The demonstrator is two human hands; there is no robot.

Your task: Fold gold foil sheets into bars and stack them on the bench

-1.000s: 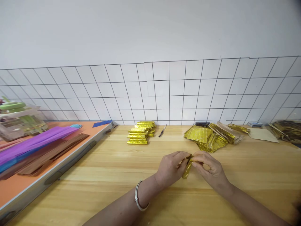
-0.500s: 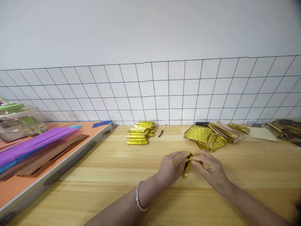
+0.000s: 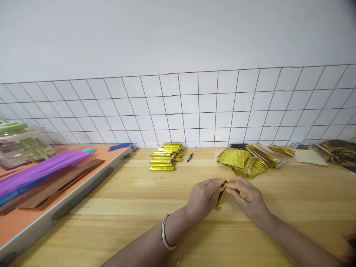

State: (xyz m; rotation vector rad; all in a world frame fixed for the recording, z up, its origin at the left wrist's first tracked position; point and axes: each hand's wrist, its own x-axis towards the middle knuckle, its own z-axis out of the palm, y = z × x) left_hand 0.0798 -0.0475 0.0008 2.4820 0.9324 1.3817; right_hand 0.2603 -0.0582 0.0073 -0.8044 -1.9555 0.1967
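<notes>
Between both hands is a folded piece of gold foil paper (image 3: 220,200), tilted above the wooden table. My left hand (image 3: 205,196) grips its upper left side, fingers closed round it, with a silver bangle on the wrist. With thumb and forefinger my right hand (image 3: 247,194) pinches the top end of the same piece. The fingertips of both hands almost meet there and hide the fold. Beyond the hands to the left lies a stack of folded gold foil strips (image 3: 166,157). A loose pile of flat gold foil sheets (image 3: 243,161) lies beyond them to the right.
A pen (image 3: 191,154) rests near the wall. Farther right are a beige paper sheet (image 3: 310,157) and a brownish paper pile (image 3: 339,154). On the left, an orange board (image 3: 16,226) carries purple paper (image 3: 47,170), brown paper strips (image 3: 69,180) and a clear plastic container (image 3: 27,146).
Both hands hold nearly the same place on the gold foil paper; the right fingers have shifted very slightly at its top end. The view has moved a little.
</notes>
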